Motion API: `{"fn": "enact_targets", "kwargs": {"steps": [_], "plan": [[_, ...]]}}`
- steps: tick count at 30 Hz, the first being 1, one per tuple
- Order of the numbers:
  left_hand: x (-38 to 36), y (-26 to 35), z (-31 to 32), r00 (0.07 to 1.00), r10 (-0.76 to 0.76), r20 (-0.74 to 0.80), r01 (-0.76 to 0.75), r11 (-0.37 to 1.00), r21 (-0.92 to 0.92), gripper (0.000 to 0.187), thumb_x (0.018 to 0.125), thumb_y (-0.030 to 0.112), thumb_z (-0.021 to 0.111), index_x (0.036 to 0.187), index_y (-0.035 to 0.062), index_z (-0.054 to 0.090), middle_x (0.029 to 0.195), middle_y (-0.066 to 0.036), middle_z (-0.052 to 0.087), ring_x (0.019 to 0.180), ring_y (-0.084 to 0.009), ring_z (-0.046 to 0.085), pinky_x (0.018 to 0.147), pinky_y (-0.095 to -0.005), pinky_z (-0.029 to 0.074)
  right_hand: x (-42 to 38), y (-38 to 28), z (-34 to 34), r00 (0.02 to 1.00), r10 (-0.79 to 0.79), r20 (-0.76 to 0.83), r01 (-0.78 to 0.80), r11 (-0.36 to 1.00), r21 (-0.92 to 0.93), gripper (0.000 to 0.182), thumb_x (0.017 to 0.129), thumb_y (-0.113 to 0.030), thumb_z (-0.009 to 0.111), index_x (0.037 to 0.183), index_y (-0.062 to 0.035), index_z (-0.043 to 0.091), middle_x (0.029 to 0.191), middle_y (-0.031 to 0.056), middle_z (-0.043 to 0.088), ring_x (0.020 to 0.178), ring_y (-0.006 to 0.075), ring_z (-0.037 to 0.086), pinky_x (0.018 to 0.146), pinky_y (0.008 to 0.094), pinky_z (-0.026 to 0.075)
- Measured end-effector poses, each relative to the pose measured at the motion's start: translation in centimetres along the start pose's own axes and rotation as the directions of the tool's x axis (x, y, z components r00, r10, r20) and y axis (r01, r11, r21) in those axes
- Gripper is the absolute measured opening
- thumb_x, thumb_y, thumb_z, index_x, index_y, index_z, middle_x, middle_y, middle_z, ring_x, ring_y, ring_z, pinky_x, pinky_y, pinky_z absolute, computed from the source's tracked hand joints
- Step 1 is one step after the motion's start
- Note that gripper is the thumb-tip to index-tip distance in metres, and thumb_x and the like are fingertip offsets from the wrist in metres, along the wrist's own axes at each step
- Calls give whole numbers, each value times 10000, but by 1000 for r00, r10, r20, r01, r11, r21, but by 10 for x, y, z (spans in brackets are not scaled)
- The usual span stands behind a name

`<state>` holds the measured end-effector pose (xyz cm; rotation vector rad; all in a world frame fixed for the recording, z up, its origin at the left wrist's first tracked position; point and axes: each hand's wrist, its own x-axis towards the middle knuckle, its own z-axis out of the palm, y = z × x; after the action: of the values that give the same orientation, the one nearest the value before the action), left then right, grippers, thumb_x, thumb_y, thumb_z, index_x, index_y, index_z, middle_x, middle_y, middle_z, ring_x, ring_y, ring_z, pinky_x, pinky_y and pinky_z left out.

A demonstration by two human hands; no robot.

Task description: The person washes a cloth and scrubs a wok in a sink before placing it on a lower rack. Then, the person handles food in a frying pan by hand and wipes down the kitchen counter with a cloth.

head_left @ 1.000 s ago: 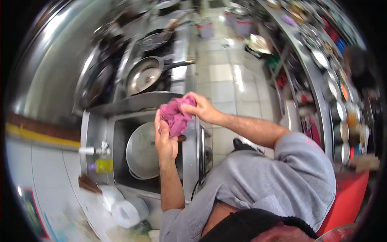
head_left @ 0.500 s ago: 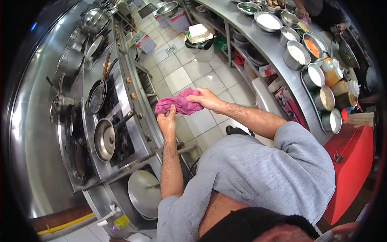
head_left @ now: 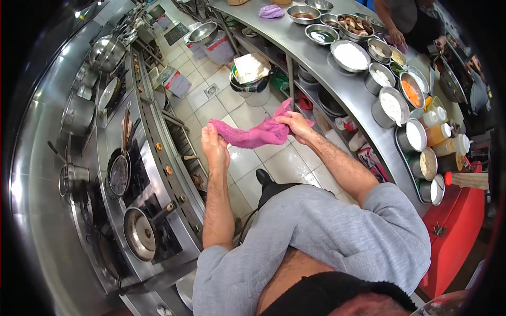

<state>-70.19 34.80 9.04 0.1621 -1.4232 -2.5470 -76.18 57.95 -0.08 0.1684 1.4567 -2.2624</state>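
Observation:
A pink cloth [head_left: 253,136] is stretched between my two hands, above the tiled floor. My left hand [head_left: 215,147] grips its left end, with the fingers closed on it. At the other end my right hand [head_left: 296,126] has its fingers wrapped round the bunched part, and a loose corner sticks up beside it. Nothing else touches the cloth.
A stove [head_left: 153,221] with a frying pan [head_left: 140,234] runs along my left. To my right stands a steel counter [head_left: 329,63] with bowls and sauce bottles. A bin [head_left: 253,95] sits ahead on the floor. Another person's hand [head_left: 398,39] is across the counter.
The cloth has gone from bunched up to drawn out longer between my hands. My right hand has moved right. The view has turned, showing more of the counter.

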Motion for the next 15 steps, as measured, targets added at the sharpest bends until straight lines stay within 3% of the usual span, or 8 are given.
{"fn": "enact_targets", "kwargs": {"steps": [2,4,6,7,8,11,13,15], "plan": [[31,11,3,981,179,71,-188,969,160,167,941,213,442,903,53,468,836,-20,524,767,-96,505,694,-263,442,23,5,0,998,10,-66,-31,951,-309,153,795,-119,602,918,-33,571,756,15,572,684,120,573,645,271,487],[66,14,-4,969,215,126,-237,951,200,168,947,208,428,882,58,467,811,-2,504,724,-67,471,673,-224,423,40,1,11,990,72,-121,-116,904,-411,361,732,-52,642,1065,-26,506,890,76,548,788,157,563,682,274,488],[94,14,-3,979,67,194,-117,959,257,173,949,214,422,875,66,471,808,5,497,707,-62,460,665,-217,414,53,-4,34,996,-62,68,86,891,-447,699,658,6,665,1272,-90,347,1106,151,455,966,216,517,745,311,486],[104,13,4,976,30,216,-91,956,278,210,955,265,411,845,92,457,765,35,459,674,-34,393,612,-194,370,56,-20,55,987,10,161,60,902,-427,927,613,57,661,1371,-174,180,1267,194,309,1091,266,442,826,350,460],[115,10,3,974,47,222,-132,913,387,202,954,256,416,855,86,460,768,35,461,672,-32,390,608,-190,367,66,-22,70,971,-57,231,171,843,-511,952,605,47,667,1386,-195,179,1269,202,345,1099,259,447,879,369,428],[146,23,-10,959,-18,284,-96,920,381,191,953,244,422,861,80,453,763,39,449,677,-30,382,615,-183,359,125,-22,96,898,-107,427,366,720,-590,797,665,-23,688,1342,-190,301,1245,149,413,1083,205,452,907,353,399],[171,28,-28,960,-22,281,-41,976,215,189,954,239,419,861,76,444,764,42,441,681,-25,371,623,-178,353,153,-33,115,800,435,414,-107,782,-614,568,751,-146,684,1257,-149,425,1178,85,483,1060,155,454,921,342,377],[192,39,-43,959,8,282,-71,974,213,189,954,239,420,859,77,441,759,44,433,679,-24,366,619,-177,350,155,-36,131,857,323,401,-72,847,-527,484,782,-191,663,1216,-123,460,1168,65,492,1046,142,455,919,342,373]]}}
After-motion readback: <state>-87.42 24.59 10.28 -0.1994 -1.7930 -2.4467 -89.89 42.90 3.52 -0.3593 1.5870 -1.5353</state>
